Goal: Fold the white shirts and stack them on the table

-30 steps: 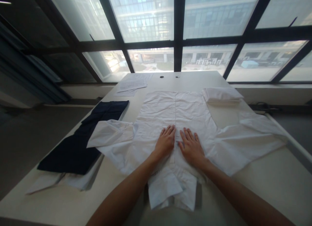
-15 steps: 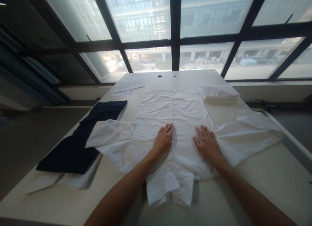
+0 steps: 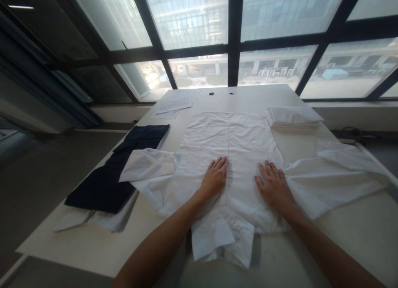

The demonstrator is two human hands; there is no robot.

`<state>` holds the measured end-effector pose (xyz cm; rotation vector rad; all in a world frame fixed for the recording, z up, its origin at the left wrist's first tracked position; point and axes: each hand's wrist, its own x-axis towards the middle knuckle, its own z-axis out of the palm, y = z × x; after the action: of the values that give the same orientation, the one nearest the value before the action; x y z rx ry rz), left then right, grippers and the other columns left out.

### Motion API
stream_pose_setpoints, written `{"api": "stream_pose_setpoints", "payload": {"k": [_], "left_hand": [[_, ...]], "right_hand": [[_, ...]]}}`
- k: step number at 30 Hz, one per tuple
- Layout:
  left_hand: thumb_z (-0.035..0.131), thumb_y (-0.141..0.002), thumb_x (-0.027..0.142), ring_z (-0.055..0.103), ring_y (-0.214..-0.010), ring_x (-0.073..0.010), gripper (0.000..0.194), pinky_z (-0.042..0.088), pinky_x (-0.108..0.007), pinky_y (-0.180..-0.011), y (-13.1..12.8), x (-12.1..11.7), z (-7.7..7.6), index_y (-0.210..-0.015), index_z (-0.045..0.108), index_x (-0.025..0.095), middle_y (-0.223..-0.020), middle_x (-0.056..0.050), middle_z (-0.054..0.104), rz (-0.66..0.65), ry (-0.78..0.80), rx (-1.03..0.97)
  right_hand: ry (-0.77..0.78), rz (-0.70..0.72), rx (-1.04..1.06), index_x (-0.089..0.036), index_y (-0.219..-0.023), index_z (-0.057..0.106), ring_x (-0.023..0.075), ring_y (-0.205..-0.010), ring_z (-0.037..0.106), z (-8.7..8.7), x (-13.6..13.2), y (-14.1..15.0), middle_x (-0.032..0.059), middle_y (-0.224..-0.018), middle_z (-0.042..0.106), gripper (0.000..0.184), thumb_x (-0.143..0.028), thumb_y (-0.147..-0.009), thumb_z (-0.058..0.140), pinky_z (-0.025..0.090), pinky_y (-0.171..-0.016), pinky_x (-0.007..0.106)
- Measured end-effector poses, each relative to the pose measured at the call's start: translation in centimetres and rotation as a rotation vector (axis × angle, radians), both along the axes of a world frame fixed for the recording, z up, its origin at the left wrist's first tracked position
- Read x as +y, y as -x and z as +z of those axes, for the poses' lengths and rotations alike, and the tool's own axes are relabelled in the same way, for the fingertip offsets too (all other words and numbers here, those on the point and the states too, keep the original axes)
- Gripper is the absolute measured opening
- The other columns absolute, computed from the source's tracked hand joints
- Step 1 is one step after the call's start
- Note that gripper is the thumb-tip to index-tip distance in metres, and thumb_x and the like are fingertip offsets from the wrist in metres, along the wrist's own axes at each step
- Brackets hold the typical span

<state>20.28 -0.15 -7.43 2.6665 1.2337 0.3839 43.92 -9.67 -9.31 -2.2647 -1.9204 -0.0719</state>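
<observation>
One white shirt (image 3: 248, 139) spread out on the worktop (image 3: 99, 246)
The left hand (image 3: 215, 178) lies flat beside its middle seam (image 3: 229, 134), fingers close together; the right hand (image 3: 274, 187) rests flat on the other half, fingers slightly spread. One sleeve (image 3: 147, 165) overlaps dark blue clothing (image 3: 102, 188), and folded white cloth (image 3: 295, 115) lies near the shirt's far right corner.
</observation>
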Motion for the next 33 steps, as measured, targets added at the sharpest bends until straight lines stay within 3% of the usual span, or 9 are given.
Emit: {"api": "stream_pose_setpoints", "payload": {"k": [28, 33], "left_hand": [[0.036, -0.104, 0.02, 0.03, -0.153, -0.0193, 0.049, 0.023, -0.043, -0.127, -0.1, 0.0, -0.1, -0.152, 0.047, 0.019, -0.163, -0.005, 0.04, 0.006, -0.012, -0.009], [0.035, -0.104, 0.02, 0.03, -0.153, -0.0197, 0.049, 0.023, -0.043, -0.127, -0.2, -0.1, 0.0, -0.152, 0.047, 0.019, -0.163, -0.006, 0.04, 0.007, -0.015, -0.004]], "right_hand": [[-0.016, 0.009, 0.004, -0.012, -0.155, 0.044, 0.0312, -0.152, 0.029, 0.0, -0.1, -0.2, 0.0162, -0.164, 0.036, 0.058, -0.038, -0.104, 0.033, 0.023, -0.122, 0.052], [-0.044, 0.019, 0.026, -0.009, -0.152, 0.047, 0.0322, -0.153, 0.027, 0.9, -0.9, 2.4, 0.0197, -0.162, 0.037, 0.056, -0.033, -0.105, 0.031, 0.02, -0.122, 0.055]]}}
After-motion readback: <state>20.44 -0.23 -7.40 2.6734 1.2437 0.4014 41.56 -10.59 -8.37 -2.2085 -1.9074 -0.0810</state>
